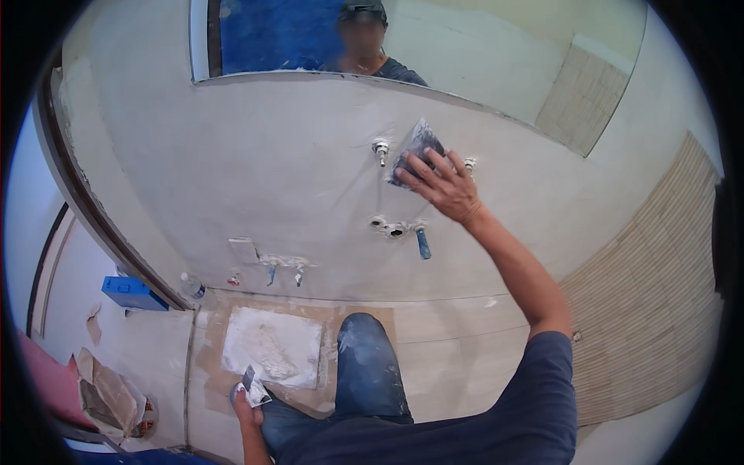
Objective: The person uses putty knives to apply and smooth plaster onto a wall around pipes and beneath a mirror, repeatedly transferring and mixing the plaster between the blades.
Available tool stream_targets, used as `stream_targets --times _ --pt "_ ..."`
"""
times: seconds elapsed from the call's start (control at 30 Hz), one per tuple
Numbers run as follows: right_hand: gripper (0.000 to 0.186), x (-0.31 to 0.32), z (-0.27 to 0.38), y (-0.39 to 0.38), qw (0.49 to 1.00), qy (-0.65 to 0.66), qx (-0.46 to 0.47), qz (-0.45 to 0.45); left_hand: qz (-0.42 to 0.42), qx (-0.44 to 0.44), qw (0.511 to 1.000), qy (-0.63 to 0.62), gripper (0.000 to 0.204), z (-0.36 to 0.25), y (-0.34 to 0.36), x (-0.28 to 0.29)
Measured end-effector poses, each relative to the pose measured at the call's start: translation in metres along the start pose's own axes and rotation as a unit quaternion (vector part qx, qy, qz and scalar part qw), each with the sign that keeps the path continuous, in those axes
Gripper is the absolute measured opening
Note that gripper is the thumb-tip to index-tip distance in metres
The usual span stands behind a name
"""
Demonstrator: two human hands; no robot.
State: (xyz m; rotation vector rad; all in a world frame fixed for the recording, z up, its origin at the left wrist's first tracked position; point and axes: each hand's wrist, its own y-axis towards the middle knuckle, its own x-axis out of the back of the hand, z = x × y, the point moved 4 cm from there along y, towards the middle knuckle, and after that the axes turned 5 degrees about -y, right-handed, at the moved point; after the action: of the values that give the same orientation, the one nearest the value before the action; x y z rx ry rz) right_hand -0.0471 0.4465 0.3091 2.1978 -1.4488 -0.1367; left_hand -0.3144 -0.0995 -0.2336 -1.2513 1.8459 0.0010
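Observation:
My right hand (pixel 439 182) is closed on a dark, putty-smeared flat blade (pixel 420 146), held against the grey wall (pixel 256 147) between two pipe fittings (pixel 380 153). Below it are capped holes (pixel 395 230) and a blue pipe plug (pixel 422 242). My left hand (pixel 248 408) grips a small putty knife (pixel 256 391) loaded with white paste, low beside my left thigh. Just above that hand a white board (pixel 234 349) with a mound of paste lies on brown cardboard (pixel 374 318).
A mirror (pixel 488 62) above reflects a person in a cap. Lower left are more wall fittings (pixel 275 262), a bottle (pixel 192 287), a blue metal box (pixel 133 293) and an open paper sack (pixel 112 395). A doorway frame (pixel 108 225) runs along the left; striped tile (pixel 635 310) covers the right side.

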Motion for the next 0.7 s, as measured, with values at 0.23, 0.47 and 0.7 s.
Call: stream_targets --times 0.23,0.47,0.7 --pt "0.051 0.004 0.085 0.011 0.969 0.012 -0.246 0.003 0.004 0.007 1.000 0.007 0.033 0.001 0.001 -0.001" --pt "0.050 0.000 0.097 0.021 0.890 -0.022 -0.455 0.009 -0.012 0.015 1.000 0.015 0.033 0.000 0.001 0.004" --pt "0.047 -0.023 0.103 0.028 0.891 -0.003 -0.452 -0.033 -0.020 0.030 0.999 0.016 0.033 -0.003 0.000 0.006"
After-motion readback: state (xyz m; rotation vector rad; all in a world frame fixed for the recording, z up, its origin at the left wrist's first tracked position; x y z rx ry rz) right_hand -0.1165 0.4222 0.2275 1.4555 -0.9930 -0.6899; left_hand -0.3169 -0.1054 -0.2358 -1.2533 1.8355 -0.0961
